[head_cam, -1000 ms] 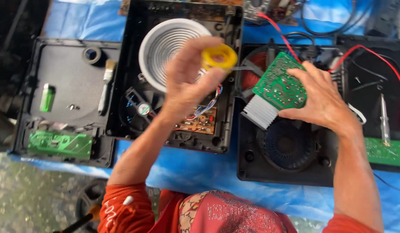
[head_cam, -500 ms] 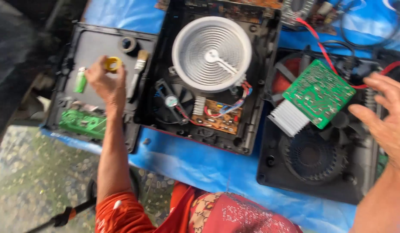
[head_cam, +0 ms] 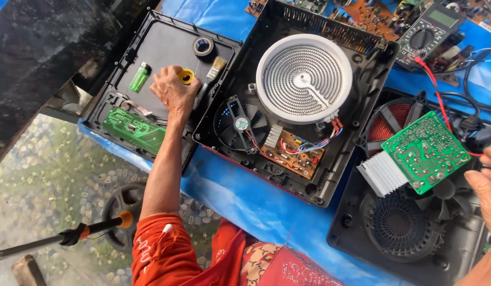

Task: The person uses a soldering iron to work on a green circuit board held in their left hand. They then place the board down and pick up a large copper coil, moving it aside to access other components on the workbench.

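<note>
The left hand (head_cam: 172,91) lay in the black tray (head_cam: 166,42), fingers pinched on a small yellow tape roll (head_cam: 186,77) just beside a brush (head_cam: 216,68). The right hand (head_cam: 486,182) was cut off at the frame edge near the green circuit board (head_cam: 425,151); its grip could not be determined.

yellow tape roll (head_cam: 186,76), green lighter (head_cam: 139,77), green circuit board (head_cam: 425,151), blue tablecloth (head_cam: 245,190)

The right hand (head_cam: 486,182) is cut off by the right edge, so its fingers cannot be read. The left hand (head_cam: 174,91) covers part of the yellow roll (head_cam: 186,76); its grip is unclear. The multimeter (head_cam: 431,29) and the circuit boards (head_cam: 372,13) run off the top edge.
</note>
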